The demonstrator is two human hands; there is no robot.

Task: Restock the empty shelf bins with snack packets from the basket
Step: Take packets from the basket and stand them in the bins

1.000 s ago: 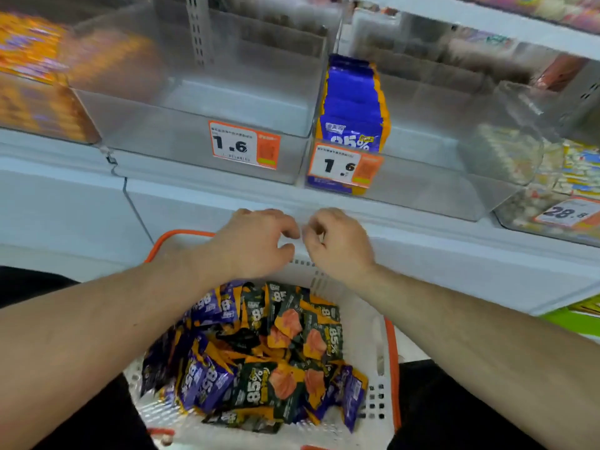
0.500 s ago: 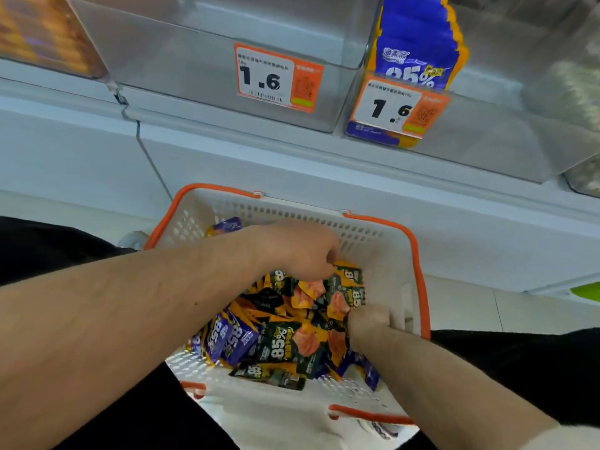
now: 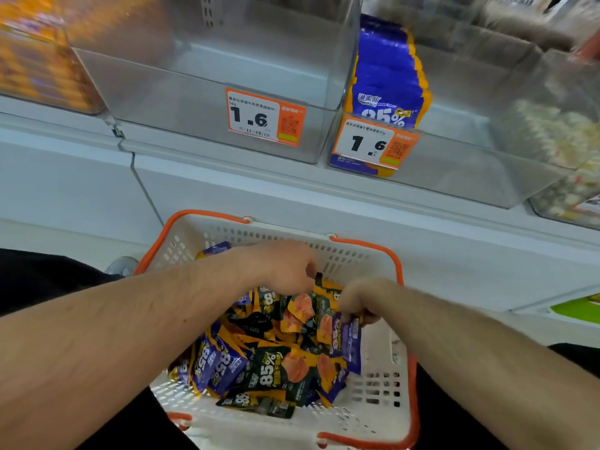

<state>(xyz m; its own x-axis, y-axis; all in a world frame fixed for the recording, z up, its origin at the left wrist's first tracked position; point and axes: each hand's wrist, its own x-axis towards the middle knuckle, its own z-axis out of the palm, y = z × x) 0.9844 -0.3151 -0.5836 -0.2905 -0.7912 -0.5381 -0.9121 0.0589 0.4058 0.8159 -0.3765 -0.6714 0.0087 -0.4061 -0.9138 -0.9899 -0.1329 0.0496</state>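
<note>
Both hands in basket [image 3: 383, 394]: left hand [image 3: 285, 266] pinches a dark packet [image 3: 321, 287] at 12 o'clock, right hand [image 3: 357, 300] grips a purple packet [image 3: 349, 342] at 3.

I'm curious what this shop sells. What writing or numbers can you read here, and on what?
"1.6": price tag on the empty clear bin.
"1.6": price tag on the bin beside it.
"85%": upright purple packets in that bin.
"85%": dark and purple packets in the basket.
Small print, barcodes and brand characters: too blurred to read.
</note>
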